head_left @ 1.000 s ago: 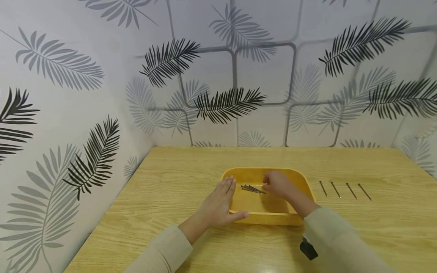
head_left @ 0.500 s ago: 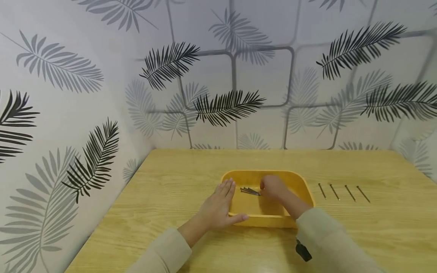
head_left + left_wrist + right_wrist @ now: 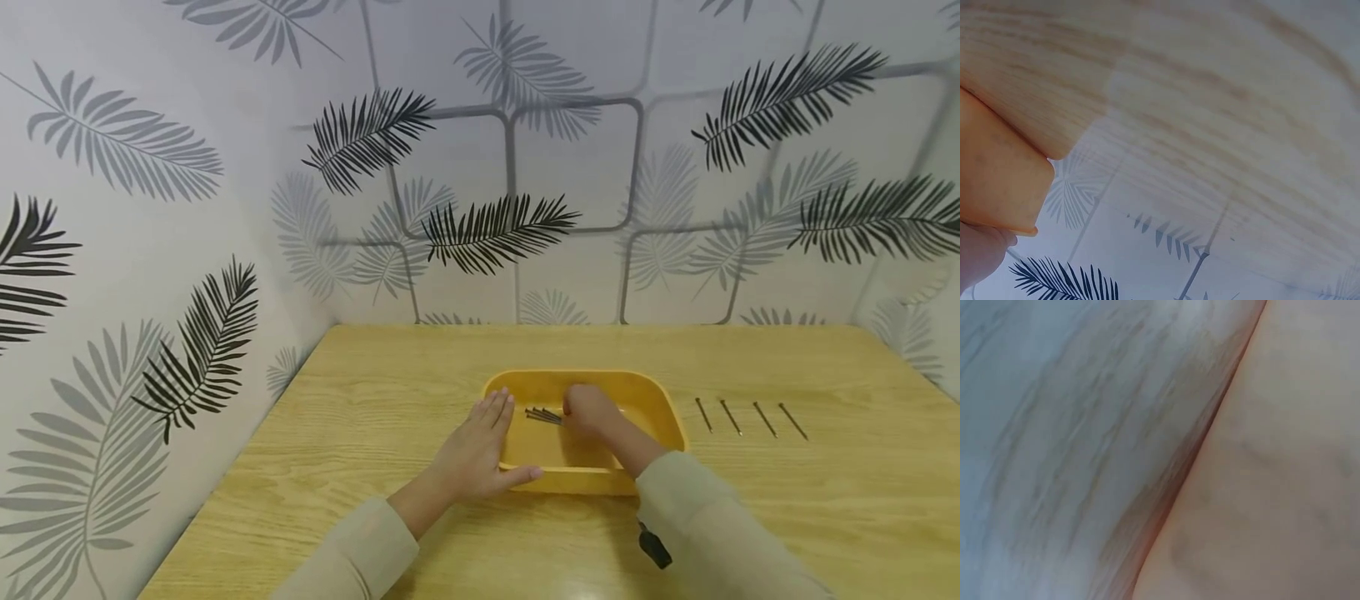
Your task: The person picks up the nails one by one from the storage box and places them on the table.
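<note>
A shallow yellow plastic tray sits on the wooden table. My left hand lies over its left end, fingers straight across the rim and thumb along the front wall. In the left wrist view, part of that hand touches the edge of the tray. Inside the tray lies a small bunch of dark nails, heads pointing left. My right hand reaches in with bent fingers and covers the nails' right ends. Its fingertips are hidden, so I cannot tell whether it grips a nail.
To the tray's right, several nails stand apart in a row on the table, the rightmost nail slightly tilted. A leaf-patterned wall borders the table behind and at left. A dark object hangs below the right sleeve.
My right hand has moved left inside the tray and now covers the right ends of the bunched nails, which showed before. The left hand stays on the rim.
</note>
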The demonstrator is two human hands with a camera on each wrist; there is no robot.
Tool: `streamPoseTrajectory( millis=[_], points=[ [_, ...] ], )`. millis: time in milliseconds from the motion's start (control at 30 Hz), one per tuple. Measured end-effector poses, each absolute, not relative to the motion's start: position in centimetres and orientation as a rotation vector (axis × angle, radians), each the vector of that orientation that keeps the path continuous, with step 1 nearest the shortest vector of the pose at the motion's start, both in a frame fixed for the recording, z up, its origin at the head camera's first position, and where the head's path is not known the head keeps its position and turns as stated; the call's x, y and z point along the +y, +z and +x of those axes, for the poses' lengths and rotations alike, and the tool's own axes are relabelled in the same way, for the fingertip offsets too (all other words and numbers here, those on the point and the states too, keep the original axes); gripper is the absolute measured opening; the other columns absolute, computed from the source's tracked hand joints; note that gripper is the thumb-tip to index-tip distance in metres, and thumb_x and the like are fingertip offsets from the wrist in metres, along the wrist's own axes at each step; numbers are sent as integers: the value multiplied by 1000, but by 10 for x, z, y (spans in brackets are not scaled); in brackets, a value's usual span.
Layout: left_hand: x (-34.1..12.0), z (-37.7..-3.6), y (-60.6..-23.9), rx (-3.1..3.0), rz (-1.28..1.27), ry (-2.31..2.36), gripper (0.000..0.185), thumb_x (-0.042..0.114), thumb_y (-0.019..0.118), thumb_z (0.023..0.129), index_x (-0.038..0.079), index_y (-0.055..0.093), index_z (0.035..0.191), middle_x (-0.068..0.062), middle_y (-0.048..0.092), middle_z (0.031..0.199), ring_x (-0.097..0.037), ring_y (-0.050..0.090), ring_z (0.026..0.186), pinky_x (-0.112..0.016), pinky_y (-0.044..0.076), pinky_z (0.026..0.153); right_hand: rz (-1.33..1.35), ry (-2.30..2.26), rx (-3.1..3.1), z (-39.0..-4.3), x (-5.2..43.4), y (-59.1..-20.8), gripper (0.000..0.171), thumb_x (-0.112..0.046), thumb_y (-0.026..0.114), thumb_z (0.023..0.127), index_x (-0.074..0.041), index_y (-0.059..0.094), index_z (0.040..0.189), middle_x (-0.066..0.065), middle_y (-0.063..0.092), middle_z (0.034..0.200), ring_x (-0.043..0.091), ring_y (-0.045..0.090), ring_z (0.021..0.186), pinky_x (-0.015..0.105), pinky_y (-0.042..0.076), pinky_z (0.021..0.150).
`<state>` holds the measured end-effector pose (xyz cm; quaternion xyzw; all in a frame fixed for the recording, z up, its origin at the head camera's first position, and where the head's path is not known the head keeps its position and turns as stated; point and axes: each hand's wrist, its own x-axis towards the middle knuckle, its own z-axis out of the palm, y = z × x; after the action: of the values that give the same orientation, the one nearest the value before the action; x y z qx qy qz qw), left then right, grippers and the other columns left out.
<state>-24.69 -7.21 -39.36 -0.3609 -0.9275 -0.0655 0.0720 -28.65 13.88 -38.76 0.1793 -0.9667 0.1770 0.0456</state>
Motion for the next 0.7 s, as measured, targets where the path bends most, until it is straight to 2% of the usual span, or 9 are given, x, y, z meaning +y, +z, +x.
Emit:
streamPoseTrajectory(
  millis=[67, 267, 367, 467, 633, 700],
  points=[
    [-72, -248, -394, -2786, -1082, -189, 107, 79, 13, 82, -7, 21, 144, -23, 20, 152, -32, 19, 142, -40, 23, 115, 530, 527, -2966, -285, 136, -385, 42, 6, 53, 70, -17, 23, 51, -9, 13, 52, 8, 13, 52, 20, 13, 50],
    [-73, -246, -392, -2796, -1083, -188, 108, 80, 12, 81, -7, 21, 144, -23, 20, 152, -32, 19, 142, -39, 22, 115, 470, 516, -3057, -303, 139, -401, 29, 5, 56, 69, -12, 39, 51, -4, 31, 51, 11, 26, 51, 23, 23, 47],
    [-72, -246, -391, -2804, -1077, -189, 107, 79, 14, 82, -7, 20, 145, -22, 19, 152, -31, 18, 143, -39, 22, 115, 529, 508, -3037, -326, 148, -428, 34, 5, 53, 69, -15, 34, 48, -7, 25, 49, 10, 20, 49, 24, 19, 46],
    [-72, -246, -391, -2808, -1075, -187, 106, 79, 15, 82, -6, 20, 145, -22, 19, 152, -31, 18, 143, -39, 22, 115, 542, 478, -3046, -335, 151, -439, 39, 4, 51, 73, -17, 31, 47, -8, 20, 49, 9, 17, 49, 25, 19, 46],
    [-72, -246, -391, -2800, -1080, -165, 110, 81, 7, 79, -7, 20, 145, -22, 19, 152, -31, 18, 143, -39, 22, 116, 523, 448, -3047, -309, 142, -410, 38, 7, 51, 75, -12, 35, 48, -3, 27, 50, 13, 25, 51, 27, 26, 50],
    [-72, -246, -391, -2799, -1084, -163, 112, 81, 4, 78, -7, 19, 145, -22, 19, 152, -31, 18, 143, -39, 22, 116, 527, 445, -3025, -300, 140, -401, 39, 7, 51, 75, -13, 32, 48, -3, 26, 50, 14, 25, 52, 26, 25, 50]
  ],
)
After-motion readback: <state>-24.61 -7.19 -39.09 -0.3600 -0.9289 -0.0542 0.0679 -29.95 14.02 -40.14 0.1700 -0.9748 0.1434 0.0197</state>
